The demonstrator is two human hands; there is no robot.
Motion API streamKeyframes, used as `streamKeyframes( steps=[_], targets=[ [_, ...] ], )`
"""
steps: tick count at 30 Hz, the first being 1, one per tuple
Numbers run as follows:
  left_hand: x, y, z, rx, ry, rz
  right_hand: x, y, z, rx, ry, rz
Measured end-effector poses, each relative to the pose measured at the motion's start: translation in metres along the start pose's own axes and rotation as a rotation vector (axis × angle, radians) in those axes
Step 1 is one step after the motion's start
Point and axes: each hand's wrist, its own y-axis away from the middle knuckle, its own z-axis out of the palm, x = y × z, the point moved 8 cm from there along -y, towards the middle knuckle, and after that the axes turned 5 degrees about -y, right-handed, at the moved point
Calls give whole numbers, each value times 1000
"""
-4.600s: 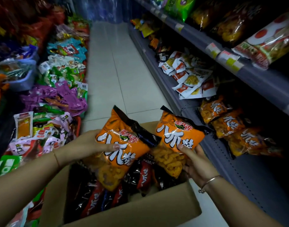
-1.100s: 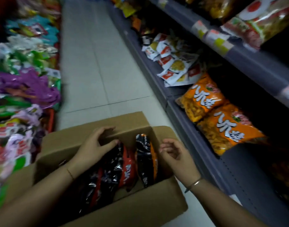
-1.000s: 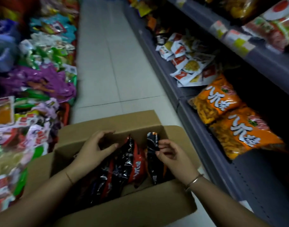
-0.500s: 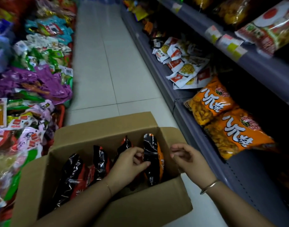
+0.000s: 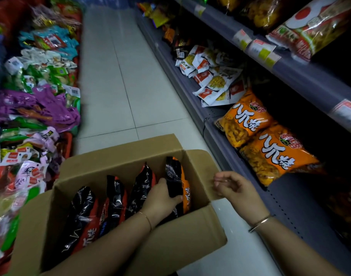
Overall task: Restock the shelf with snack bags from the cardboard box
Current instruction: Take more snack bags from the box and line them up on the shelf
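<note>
Left hand is down inside the cardboard box, fingers wrapped around the black-and-orange snack bag standing upright at the box's right end, with three more dark bags lined up to its left. Right hand hovers just outside the box's right wall, fingers loosely curled, holding nothing. These bags look puffy, light and slick: glossy film that crinkles, with brittle contents, so squeezing the belly seems risky. A pinch on the top seam or a flat grip across both faces looks the safer hold. On the shelf right of the box, two orange bags lie flat, with bare shelf nearer the box.
</note>
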Motion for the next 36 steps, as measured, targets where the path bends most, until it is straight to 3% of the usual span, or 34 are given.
streamKeyframes(
  steps=[7,13,16,21,24,26,30,36],
  targets=[
    [11,12,-26,-48,491,-36,1,12,30,-140,112,19],
    [54,16,-78,-95,656,15,-16,23,63,-375,190,-40],
    [81,27,-94,-146,732,48,-27,18,77,-311,165,-121],
    [101,36,-103,-186,846,140,-53,-1,57,25,20,-276],
    [61,26,-120,37,669,169,-58,-7,44,29,-119,-231],
    [15,20,-121,159,475,95,-52,-10,34,15,-196,-171],
    [-50,19,-92,144,30,-11,-40,-7,15,7,-234,-99],
    [-60,29,-68,211,-483,-11,-23,1,-2,-46,-259,-44]
  ],
)
